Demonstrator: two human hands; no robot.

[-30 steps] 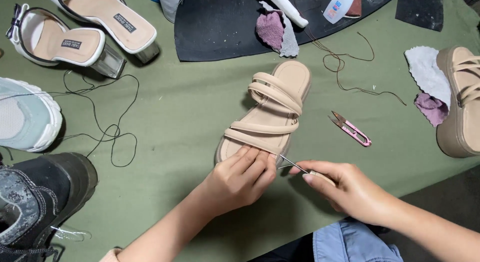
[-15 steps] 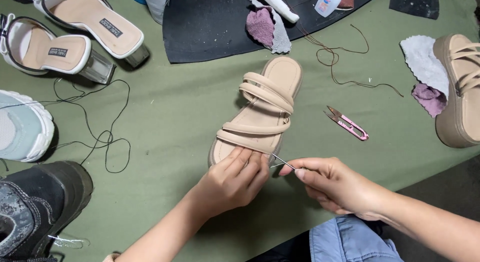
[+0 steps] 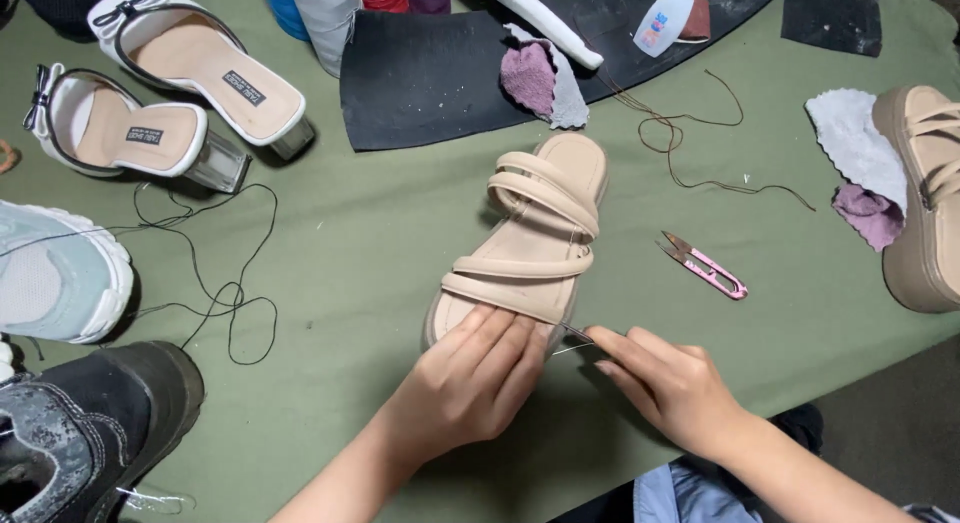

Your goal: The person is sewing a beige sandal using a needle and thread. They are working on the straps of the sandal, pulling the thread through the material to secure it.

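A beige strappy platform sandal (image 3: 540, 223) lies on the green table cover (image 3: 370, 253), toe end toward me. My left hand (image 3: 470, 383) presses on the near end of its footbed, fingers flat on the sole. My right hand (image 3: 675, 383) pinches a thin metal needle (image 3: 575, 334) at the sandal's near right edge. The needle's tip touches the sole side under the front strap.
Pink thread snips (image 3: 703, 266) lie right of the sandal. A matching beige sandal (image 3: 925, 198) sits at the far right on cloths. Two white heeled mules (image 3: 160, 93), a pale sneaker (image 3: 55, 273) and a black shoe (image 3: 80, 423) line the left. Black thread (image 3: 225, 283), a dark rubber sheet (image 3: 430, 68), thread spools and a small bottle (image 3: 665, 18) are there too.
The view has shifted, so the table's objects sit slightly differently in frame. My right hand has drawn closer to the sandal's edge with the needle. My left hand stays pressed on the sandal.
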